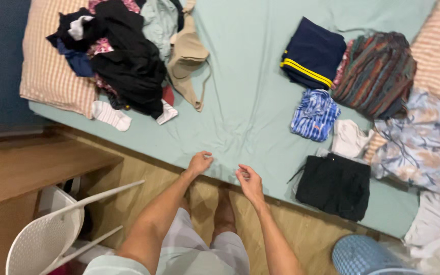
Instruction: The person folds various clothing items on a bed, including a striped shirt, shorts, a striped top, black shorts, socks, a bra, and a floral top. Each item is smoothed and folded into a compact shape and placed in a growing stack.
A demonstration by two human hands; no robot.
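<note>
My left hand [199, 163] and my right hand [249, 182] hover side by side at the near edge of a bed covered by a pale green sheet [245, 97]. Both hands hold nothing, with their fingers loosely curled and apart. A heap of unfolded clothes [128, 56], mostly black, lies at the far left of the bed. Folded pieces lie to the right: a navy item with yellow stripes [312, 53], a blue and white patterned one [314, 114], a black one [335, 186] and a striped multicolour one [375, 74].
A checked pillow [52, 66] lies under the clothes heap. A white plastic chair [52, 231] and a wooden desk [31, 168] stand at the lower left. A blue laundry basket [365, 257] sits at the bottom right on the wooden floor. My bare feet are below the hands.
</note>
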